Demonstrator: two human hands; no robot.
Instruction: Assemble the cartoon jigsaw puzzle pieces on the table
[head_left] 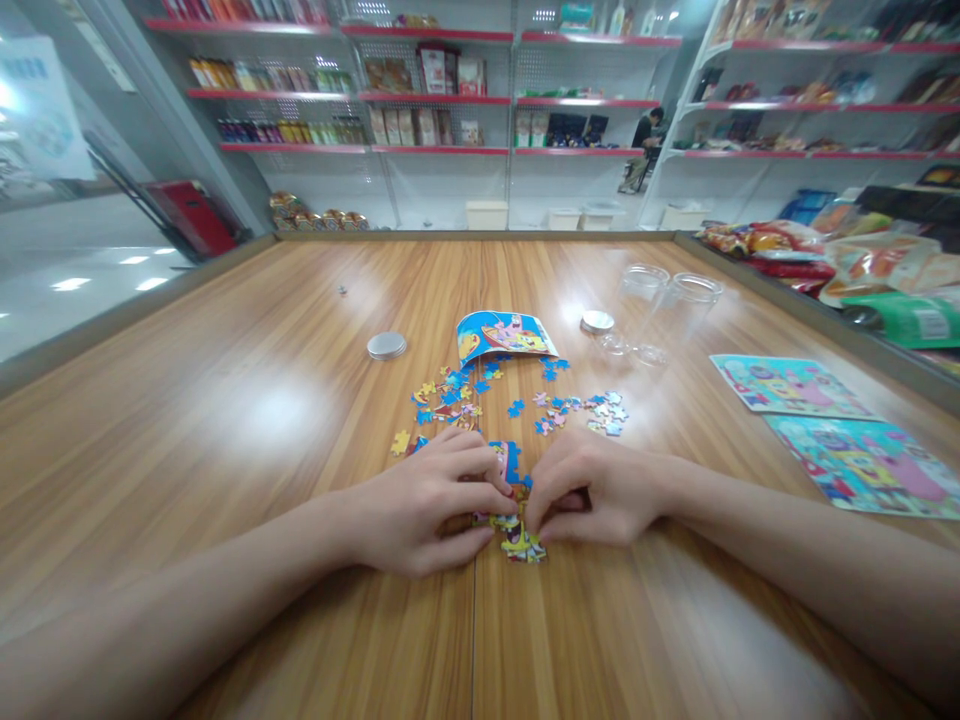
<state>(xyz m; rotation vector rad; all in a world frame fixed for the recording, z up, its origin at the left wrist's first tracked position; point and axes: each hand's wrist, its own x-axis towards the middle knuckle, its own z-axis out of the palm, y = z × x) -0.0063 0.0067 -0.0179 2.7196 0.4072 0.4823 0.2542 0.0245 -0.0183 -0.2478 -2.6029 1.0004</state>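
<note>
A partly joined jigsaw puzzle [517, 541] with yellow, blue and pink cartoon parts lies on the table between my two hands. My left hand [431, 500] is curled over its left side, fingertips and thumb against the pieces. From the right, my right hand [600, 490] pinches at the puzzle's edge, and its fingers hide what lies under them. Beyond the hands are loose jigsaw pieces [450, 390] on the left and more pieces [574, 405] on the right. A curved picture card [506, 335] with cartoon figures sits behind them.
Two clear jars [694, 300] stand at the back right beside a silver lid [597, 321]. Another lid [386, 346] lies at left. Two picture sheets [795, 386] rest on the right. Packaged snacks [780, 245] border the table [225, 420]; shelves [442, 98] and a seated person are behind.
</note>
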